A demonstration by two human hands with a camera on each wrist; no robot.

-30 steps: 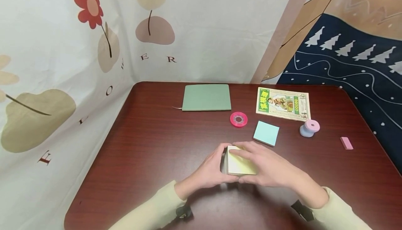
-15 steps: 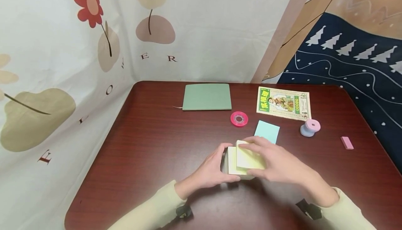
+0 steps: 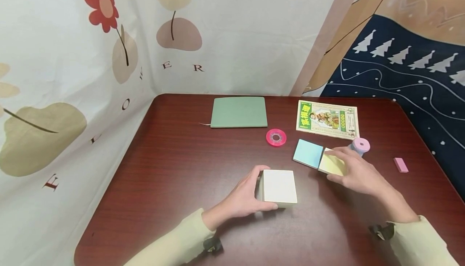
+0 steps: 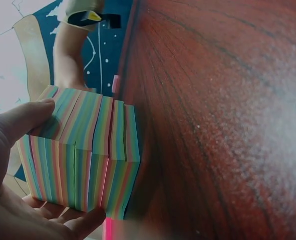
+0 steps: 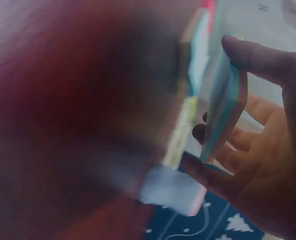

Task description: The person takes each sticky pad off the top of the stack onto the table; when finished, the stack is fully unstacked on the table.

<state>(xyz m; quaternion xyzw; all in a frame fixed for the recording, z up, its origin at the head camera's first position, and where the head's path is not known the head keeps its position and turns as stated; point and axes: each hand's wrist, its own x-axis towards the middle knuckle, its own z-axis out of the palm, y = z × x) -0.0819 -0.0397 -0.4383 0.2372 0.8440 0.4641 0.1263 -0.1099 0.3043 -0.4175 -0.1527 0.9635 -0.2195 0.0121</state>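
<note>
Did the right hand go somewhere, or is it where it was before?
Yes. Compared with the blue pad, which stayed put, the right hand went rightward and a little away from the person, carrying the yellow pad.

Pad stack: square block, off-white top facing up, sides striped in many colours, gripped between thumb and fingers of the left hand.
Yellow pad: thin square, striped edges, pinched by the right hand, left of its palm.
</note>
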